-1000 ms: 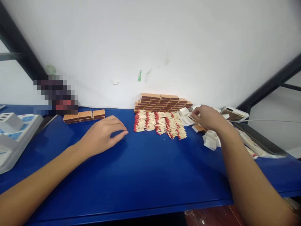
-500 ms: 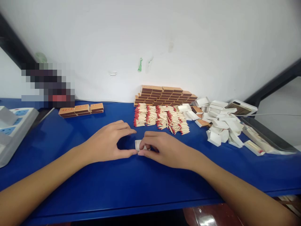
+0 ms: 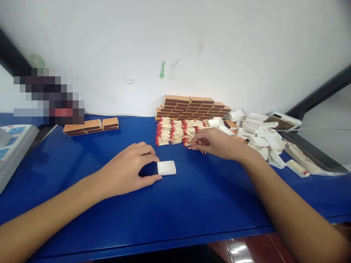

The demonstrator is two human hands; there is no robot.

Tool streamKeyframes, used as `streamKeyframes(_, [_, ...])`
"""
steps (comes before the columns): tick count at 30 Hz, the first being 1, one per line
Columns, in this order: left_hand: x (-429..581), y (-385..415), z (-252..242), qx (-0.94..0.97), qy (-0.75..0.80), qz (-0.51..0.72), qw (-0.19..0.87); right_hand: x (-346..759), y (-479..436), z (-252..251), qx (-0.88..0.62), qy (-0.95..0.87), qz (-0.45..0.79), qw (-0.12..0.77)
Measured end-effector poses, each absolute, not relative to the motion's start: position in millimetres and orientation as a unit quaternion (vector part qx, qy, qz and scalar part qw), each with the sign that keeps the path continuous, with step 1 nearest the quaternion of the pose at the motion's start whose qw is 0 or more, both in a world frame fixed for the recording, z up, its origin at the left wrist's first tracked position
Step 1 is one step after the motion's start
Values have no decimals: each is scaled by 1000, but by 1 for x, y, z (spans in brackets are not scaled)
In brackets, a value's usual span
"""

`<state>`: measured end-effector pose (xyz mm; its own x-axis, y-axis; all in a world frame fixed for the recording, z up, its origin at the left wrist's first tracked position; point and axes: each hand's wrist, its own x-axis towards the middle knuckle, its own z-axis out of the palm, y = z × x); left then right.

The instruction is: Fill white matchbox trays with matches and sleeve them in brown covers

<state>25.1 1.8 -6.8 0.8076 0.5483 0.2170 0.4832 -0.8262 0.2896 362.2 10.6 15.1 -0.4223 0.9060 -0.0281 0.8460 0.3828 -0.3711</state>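
Observation:
A small white matchbox tray lies on the blue table in front of me. My left hand rests at its left end, the thumb at the near corner and a finger at the far corner. No matches show in the tray. My right hand is over the right part of the loose matches, thumb and fingers pinched together on a few red-tipped matches. The matches lie in rough rows, red heads mostly to the left. My right hand covers part of the pile.
Behind the matches, filled-looking brown matchboxes are stacked against the wall. More matchboxes line up at the left. White trays are heaped right, near a phone and a dark bin. A power strip sits far left.
My right hand has left the white tray and moved right and away from me to the matches. My left hand stays at the tray, its finger now closer to the far corner.

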Motion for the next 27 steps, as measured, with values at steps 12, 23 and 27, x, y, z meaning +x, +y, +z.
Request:
streamKeyframes(12, [26,1,-6,943,265,176,103,326,-11,18,-504,-833,188,130])
streamKeyframes(23, [27,1,-7,942,260,198,79,274,-42,2,-460,-852,193,158])
streamKeyframes(27, [28,0,-6,943,255,196,82,275,-42,7,-458,-853,199,153])
